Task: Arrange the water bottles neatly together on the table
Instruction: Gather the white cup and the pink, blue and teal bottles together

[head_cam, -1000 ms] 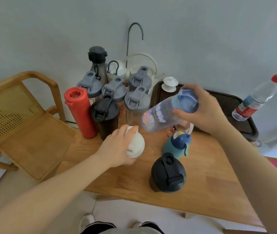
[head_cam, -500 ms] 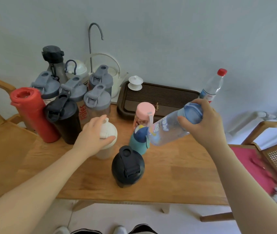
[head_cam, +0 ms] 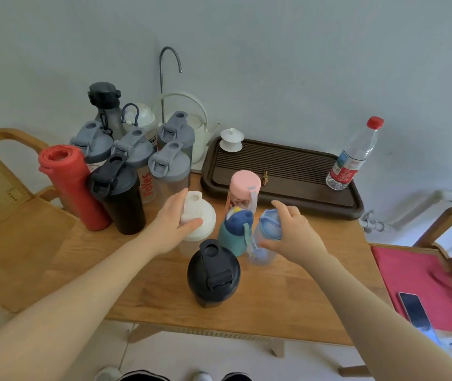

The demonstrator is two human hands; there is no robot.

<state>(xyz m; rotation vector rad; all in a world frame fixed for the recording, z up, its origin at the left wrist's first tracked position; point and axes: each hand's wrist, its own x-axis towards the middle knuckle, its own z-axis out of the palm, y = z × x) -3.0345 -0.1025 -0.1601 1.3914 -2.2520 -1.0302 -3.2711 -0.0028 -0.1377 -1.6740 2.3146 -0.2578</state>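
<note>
My left hand (head_cam: 174,225) grips the lid of a white shaker bottle (head_cam: 201,220) standing on the wooden table (head_cam: 288,303). My right hand (head_cam: 292,233) holds a clear bottle with a blue lid (head_cam: 263,244), now upright beside a teal bottle with a navy cap (head_cam: 234,229). A pink-lidded bottle (head_cam: 244,188) stands just behind them. A black shaker (head_cam: 213,273) stands nearest me. At the back left is a cluster: a red bottle (head_cam: 72,182), a black shaker (head_cam: 118,193) and several grey-lidded shakers (head_cam: 168,169). A clear plastic bottle with a red cap (head_cam: 355,155) stands on the tray.
A dark tea tray (head_cam: 296,171) lies at the back right with a small white lidded cup (head_cam: 231,140). A white kettle (head_cam: 196,125) and a curved spout stand by the wall. Wooden chairs flank the table; a phone (head_cam: 417,316) lies on the right chair's red cushion.
My right hand brought the tilted blue-lidded bottle down and stood it upright next to the teal bottle. My left hand stayed on the white shaker.
</note>
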